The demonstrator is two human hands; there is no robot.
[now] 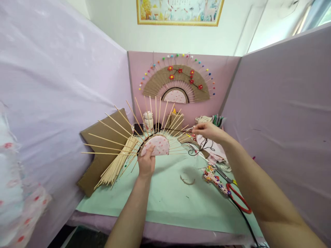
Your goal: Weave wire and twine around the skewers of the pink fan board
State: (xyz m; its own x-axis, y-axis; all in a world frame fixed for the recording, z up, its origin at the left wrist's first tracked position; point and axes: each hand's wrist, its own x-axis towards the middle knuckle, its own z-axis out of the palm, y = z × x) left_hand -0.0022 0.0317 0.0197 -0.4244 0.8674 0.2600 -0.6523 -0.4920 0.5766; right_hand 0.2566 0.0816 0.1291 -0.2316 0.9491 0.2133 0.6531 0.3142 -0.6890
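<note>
My left hand (147,162) grips the lower edge of a half-round fan base (159,145) covered in pink dotted cloth, thumb on its face. Thin wooden sticks (121,124) fan out from its curved rim. A black cord (178,130) lies along the left part of that rim, then runs taut to my right hand (207,132). The fingers of this hand are pinched on the cord, and its loose loops (204,148) dangle below. The base is held up above the table.
A bundle of sticks (113,168) and brown cardboard (90,175) lie left. To the right are red-handled scissors (240,199) and a glue gun in patterned cloth (216,181). A finished fan (178,81) hangs on the pink back panel. A twine scrap (187,181) rests on the green tabletop (165,206).
</note>
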